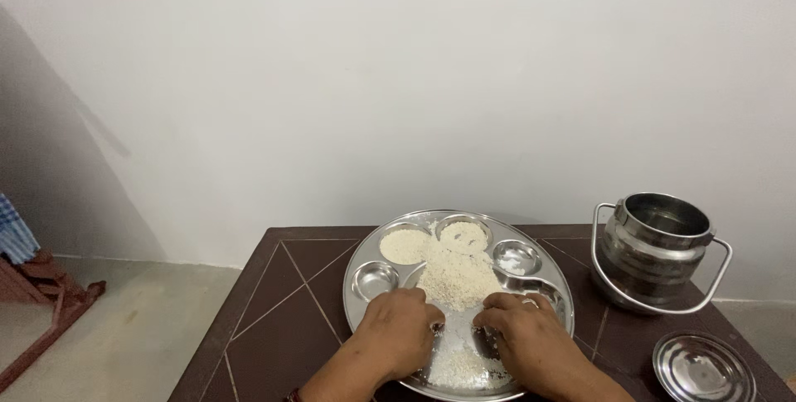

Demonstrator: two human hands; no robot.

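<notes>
Our left hand (398,331) and right hand (531,337) flat on the steel tray (365,302), fingers (431,312) loose in rice (456,278), grasping nothing, tray rim beneath our wrists, bare brown counter (282,319) left, steel pot (655,249) and lid (703,367) right, white wall (398,79) beyond.

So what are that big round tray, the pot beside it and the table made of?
The tray looks like polished steel: silvery, with bright glints in its small wells. The pot and the loose lid share that mirror-like grey shine, so probably steel too. The table is dark brown and matt with thin pale lines; wood or laminate, unclear.
</notes>
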